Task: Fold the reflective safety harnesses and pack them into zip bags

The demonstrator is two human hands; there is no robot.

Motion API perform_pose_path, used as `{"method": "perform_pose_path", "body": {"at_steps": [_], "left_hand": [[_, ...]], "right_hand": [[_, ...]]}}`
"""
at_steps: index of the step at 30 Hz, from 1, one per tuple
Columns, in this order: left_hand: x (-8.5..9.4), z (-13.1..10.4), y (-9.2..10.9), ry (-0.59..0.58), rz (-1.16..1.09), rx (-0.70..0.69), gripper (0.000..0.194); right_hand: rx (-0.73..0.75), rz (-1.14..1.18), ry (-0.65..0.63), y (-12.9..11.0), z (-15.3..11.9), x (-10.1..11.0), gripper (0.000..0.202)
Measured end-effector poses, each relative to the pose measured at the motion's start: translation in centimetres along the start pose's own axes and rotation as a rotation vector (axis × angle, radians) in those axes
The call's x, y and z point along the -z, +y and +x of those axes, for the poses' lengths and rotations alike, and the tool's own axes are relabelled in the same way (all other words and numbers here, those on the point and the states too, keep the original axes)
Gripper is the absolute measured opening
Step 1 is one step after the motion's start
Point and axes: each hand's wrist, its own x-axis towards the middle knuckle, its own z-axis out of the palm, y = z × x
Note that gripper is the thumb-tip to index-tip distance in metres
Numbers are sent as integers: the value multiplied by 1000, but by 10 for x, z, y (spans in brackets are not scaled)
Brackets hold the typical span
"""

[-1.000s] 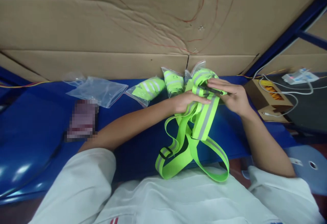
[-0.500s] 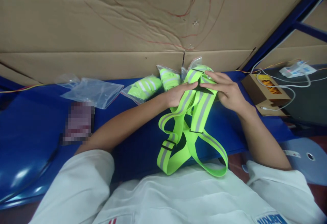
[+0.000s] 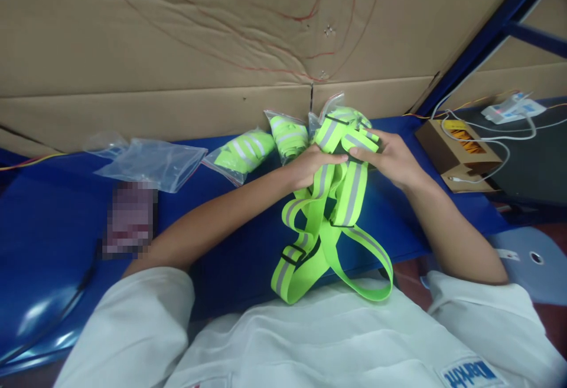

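A neon-yellow reflective harness (image 3: 351,193) with grey stripes and black slider buckles hangs from both hands, its loops trailing toward my shirt. My left hand (image 3: 309,166) is closed on the straps at the upper left, with the thumb pointing right. Across from it, my right hand (image 3: 390,156) pinches a folded strap end between thumb and fingers. The two thumbs nearly meet near a dark patch that I cannot make out. Just behind the hands lie bagged reflective straps (image 3: 289,135), and another bagged bundle (image 3: 248,150) lies to their left.
Flat clear plastic bags (image 3: 155,162) lie at the left on the blue table cover (image 3: 48,211), above a pixelated object (image 3: 130,218). At the right stand a cardboard box (image 3: 460,155) and white cables (image 3: 516,138). A cardboard panel (image 3: 177,33) rises behind.
My right fingers have drawn in from a spread pose and now pinch the folded strap. My left thumb has shifted slightly down. The view has moved a little.
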Motion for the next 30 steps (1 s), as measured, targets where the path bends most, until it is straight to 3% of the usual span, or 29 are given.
{"method": "perform_pose_path", "body": {"at_steps": [3,6,11,13,15,18,20,24,28,30], "left_hand": [[-5,-3,-2,-67,-109,104,25],[-8,-8,0,-129,-152,180,25],[-11,-10,5,-41,-77,326,12],[-13,-10,4,-1,-48,325,7],[-17,-12,1,-9,-44,258,15],[-25,-16,-4,-41,35,103,35],[-27,-18,-6,-19,117,57,38],[-21,-19,-2,56,180,100,40],[-16,-21,8,-117,176,216,44],[-15,-22,11,-116,203,219,44]], "right_hand": [[126,-22,123,-4,-2,-2,44],[266,-89,202,-8,-4,-3,41],[474,-265,134,-7,-6,-2,33],[502,-318,102,-5,-7,-2,32],[514,-356,121,-3,-7,-3,33],[509,-388,177,-2,-9,-7,34],[490,-388,190,-2,-9,-9,34],[401,-257,263,-3,-6,-5,39],[182,-4,340,-2,2,2,41],[73,149,345,-2,4,3,39]]}}
